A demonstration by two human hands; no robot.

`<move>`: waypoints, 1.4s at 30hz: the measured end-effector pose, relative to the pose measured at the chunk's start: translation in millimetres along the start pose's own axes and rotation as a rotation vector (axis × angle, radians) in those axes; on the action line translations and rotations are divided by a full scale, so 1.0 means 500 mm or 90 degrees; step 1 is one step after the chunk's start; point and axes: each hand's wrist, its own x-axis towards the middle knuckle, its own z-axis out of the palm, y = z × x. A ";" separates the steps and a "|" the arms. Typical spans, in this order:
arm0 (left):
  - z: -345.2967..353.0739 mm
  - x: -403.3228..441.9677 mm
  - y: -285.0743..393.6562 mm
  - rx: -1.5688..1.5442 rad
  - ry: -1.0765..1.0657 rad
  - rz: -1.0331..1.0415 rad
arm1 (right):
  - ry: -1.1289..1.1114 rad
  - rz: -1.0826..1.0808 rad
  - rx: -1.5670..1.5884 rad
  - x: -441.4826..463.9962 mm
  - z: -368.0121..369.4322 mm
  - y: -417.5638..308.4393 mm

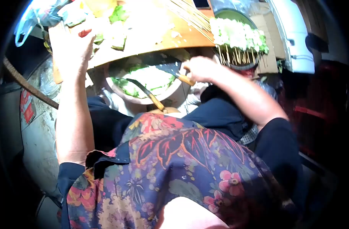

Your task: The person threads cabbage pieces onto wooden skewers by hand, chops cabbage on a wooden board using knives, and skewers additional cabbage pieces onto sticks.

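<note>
My right hand (200, 69) is closed round the wooden handle of a knife (170, 69), whose dark blade points left over a white basin (145, 100) of chopped greens (151, 78). A second, curved blade with a wooden handle (156, 102) rests across the basin's near rim. My left hand (78, 45) is at the left of the orange board (174, 40), beside pieces of green vegetable (119, 40); glare washes out its fingers, and what they hold, if anything, cannot be made out.
Thin wooden sticks (193, 17) lie on the board. Right of it, skewered pale green vegetables (239, 36) sit on a round container (229, 14). A white box (296, 42) stands at the far right, plastic bags (48, 13) at the upper left. A curved brown rod (27, 86) is at the left.
</note>
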 end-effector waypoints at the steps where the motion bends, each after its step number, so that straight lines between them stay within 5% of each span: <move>1: 0.008 0.021 -0.040 -0.064 0.051 0.018 | -0.040 0.045 0.008 0.029 0.034 -0.012; 6: 0.013 0.018 -0.074 -0.062 0.102 0.001 | -0.018 0.163 0.019 0.093 0.154 -0.037; 12: 0.087 0.005 -0.034 -0.038 -0.140 -0.096 | 0.026 0.119 0.024 0.127 0.213 -0.005; 25: 0.127 0.023 0.007 -0.047 -0.199 -0.002 | 0.007 0.122 0.153 -0.009 0.004 -0.032; 27: 0.113 0.017 0.028 -0.230 -0.284 -0.226 | 0.001 0.061 0.171 -0.042 -0.018 -0.017; 31: 0.138 0.007 0.033 -0.356 -0.387 -0.291 | -0.015 -0.009 0.228 -0.124 -0.096 0.007; 35: 0.142 -0.009 0.065 -0.340 -0.435 -0.302 | 0.156 -0.046 0.346 -0.138 -0.111 0.013; 42: 0.168 -0.003 0.060 -0.275 -0.350 -0.201 | 0.255 -0.003 0.402 0.003 -0.063 -0.065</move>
